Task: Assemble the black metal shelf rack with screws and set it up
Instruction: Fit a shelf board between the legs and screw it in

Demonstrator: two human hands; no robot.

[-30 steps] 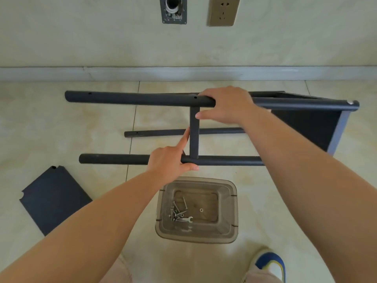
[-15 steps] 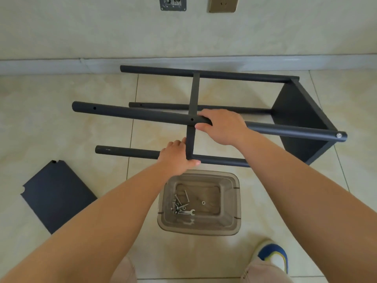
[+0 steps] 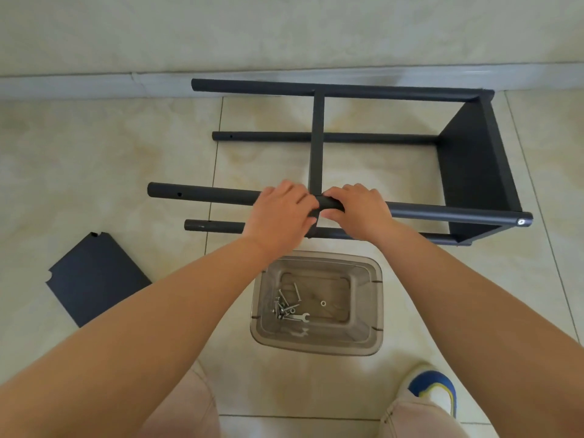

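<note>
The black metal rack (image 3: pixel 474 159) lies on its side on the tiled floor, its tubular legs pointing left and a shelf panel fixed at the right end. A second shelf, seen edge-on (image 3: pixel 317 137), crosses the legs midway. My left hand (image 3: pixel 281 213) and my right hand (image 3: pixel 360 210) both grip the nearest upper leg (image 3: pixel 202 196), one on each side of where that shelf meets it. A screw head (image 3: pixel 520 221) shows at this leg's right end. A loose black shelf panel (image 3: pixel 94 276) lies flat at the left.
A clear plastic bin (image 3: pixel 376 311) stands on the floor just in front of the rack, holding several screws (image 3: pixel 284 306), a small wrench (image 3: pixel 298 317) and a washer. The wall and baseboard run behind the rack. My shoe (image 3: pixel 436 390) is at the lower right.
The rack has rolled away from me, so the far legs and the inside of the end shelf show. My left hand moved from the lower leg up to the upper leg beside my right.
</note>
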